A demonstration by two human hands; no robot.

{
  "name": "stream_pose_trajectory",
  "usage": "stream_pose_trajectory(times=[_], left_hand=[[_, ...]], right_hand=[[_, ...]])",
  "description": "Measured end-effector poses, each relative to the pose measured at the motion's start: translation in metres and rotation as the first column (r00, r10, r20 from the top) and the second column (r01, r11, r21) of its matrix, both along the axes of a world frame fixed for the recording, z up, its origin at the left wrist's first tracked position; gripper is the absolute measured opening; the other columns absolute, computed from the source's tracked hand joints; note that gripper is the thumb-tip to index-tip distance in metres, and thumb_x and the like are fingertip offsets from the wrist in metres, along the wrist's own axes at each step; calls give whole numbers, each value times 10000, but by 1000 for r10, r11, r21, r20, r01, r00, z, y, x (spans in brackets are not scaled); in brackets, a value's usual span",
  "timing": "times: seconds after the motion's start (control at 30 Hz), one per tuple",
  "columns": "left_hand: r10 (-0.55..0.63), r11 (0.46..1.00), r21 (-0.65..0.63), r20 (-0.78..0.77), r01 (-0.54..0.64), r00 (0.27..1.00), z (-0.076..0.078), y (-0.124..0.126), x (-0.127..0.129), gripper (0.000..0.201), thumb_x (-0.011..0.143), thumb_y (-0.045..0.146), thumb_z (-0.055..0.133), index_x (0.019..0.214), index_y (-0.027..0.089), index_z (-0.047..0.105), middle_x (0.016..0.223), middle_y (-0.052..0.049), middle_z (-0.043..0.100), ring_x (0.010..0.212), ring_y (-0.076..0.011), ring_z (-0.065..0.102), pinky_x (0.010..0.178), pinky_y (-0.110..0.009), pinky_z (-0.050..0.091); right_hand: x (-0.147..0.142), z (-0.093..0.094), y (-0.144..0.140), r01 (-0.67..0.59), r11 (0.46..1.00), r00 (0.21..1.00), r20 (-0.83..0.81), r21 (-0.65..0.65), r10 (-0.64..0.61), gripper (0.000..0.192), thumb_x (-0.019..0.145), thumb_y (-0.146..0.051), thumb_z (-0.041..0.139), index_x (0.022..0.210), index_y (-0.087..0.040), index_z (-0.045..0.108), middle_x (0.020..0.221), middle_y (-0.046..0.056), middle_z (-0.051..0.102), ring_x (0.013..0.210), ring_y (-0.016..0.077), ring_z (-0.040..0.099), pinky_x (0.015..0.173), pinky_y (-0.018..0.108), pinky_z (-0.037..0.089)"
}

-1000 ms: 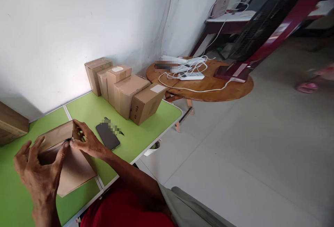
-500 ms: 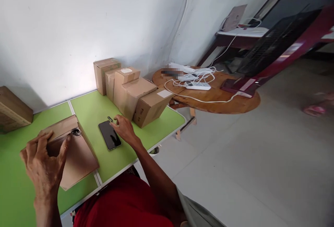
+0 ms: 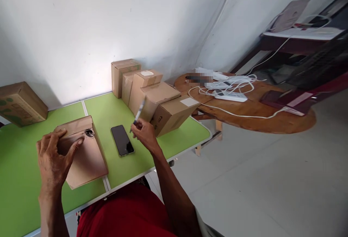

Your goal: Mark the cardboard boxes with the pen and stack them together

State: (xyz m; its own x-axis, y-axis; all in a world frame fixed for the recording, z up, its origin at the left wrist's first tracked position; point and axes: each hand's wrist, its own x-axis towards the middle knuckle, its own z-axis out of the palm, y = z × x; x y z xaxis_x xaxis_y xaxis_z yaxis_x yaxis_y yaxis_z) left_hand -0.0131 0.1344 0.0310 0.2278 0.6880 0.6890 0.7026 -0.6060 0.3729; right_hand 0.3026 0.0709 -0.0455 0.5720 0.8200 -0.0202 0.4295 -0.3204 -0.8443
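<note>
My left hand [image 3: 54, 157] grips a cardboard box [image 3: 87, 166] on the green table, its fingers over the far left side and its thumb on the top. Near the thumb, the box has a rough black patch [image 3: 89, 133]; I cannot tell if it is ink or a hole. My right hand [image 3: 144, 134] is closed around a slim pen [image 3: 140, 110], which is light with a dark end, slightly blurred and held tilted upward. A dark-screened phone [image 3: 122, 141] lies flat between the box and my right hand.
Several cardboard boxes [image 3: 160, 93] stand in a row at the table's back right. Another box [image 3: 24, 104] is at the far left by the wall. On a round wooden table [image 3: 285, 122] lie white power strips [image 3: 231, 95] with tangled cords. The green table [image 3: 152, 162] has a pale edge.
My right hand has lifted from beside the phone, and the pen in it now points up and away. My left hand stays on the box. The view has shifted left.
</note>
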Motion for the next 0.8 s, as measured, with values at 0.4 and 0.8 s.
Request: stream_pose_trajectory(times=[0.4,0.8], left_hand=[[54,997,60,-54,-51,997,-4,6,3,586,993,740,695,1224,209,787,1216,-182,754,1176,-403,639,1066,-565,520],[74,996,43,-36,-72,997,-5,5,5,650,982,793,656,1219,201,787,1201,-187,725,1154,-416,622,1060,-583,528]], right_hand=[[-137,39,17,99,610,619,-529,786,581,441,929,-641,863,1051,-236,739,798,25,804,739,207,789,677,334,639],[-129,34,18,-127,567,860,-194,814,472,254,1045,-479,761,1106,-244,834,1105,77,809,906,203,741,833,349,627]])
